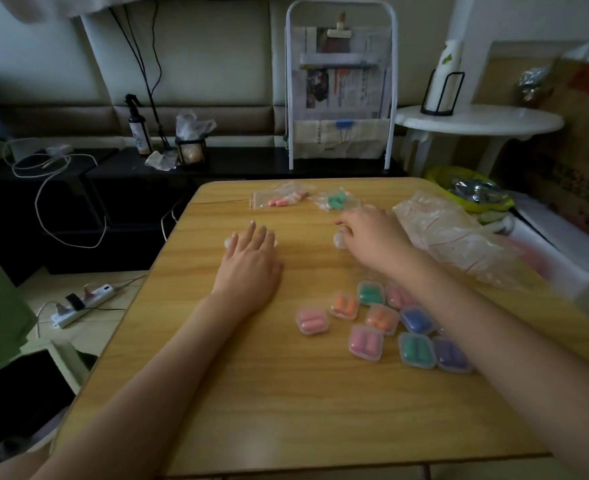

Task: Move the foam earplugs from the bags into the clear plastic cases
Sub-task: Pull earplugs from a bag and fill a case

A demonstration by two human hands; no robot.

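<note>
Left hand: left hand (251, 259) lies flat on the wooden table (217, 393), fingers straight and close together, pressing on a pale clear case (229, 242) that peeks out at the fingertips.
Pink bag: beyond that hand, toward the table's far edge, the bag of pink earplugs (279, 199) lies on its side, long axis running left to right.
Green bag: just right of the pink bag, the bag of green earplugs (336, 201) sits nearest the right hand, just past its fingertips.
Right hand: right hand (369, 233) reaches toward the far edge, fingers curled; a small pale thing (338, 240) shows beneath them, and whether it is pinched cannot be told.
Likely next reach: the green bag, straight ahead of the right hand.
Filled cases: a cluster of filled cases (383, 327) rests toward the table's near right, under the right forearm.
Large bag: a crumpled clear bag (459, 240) lies at the table's right edge.
</note>
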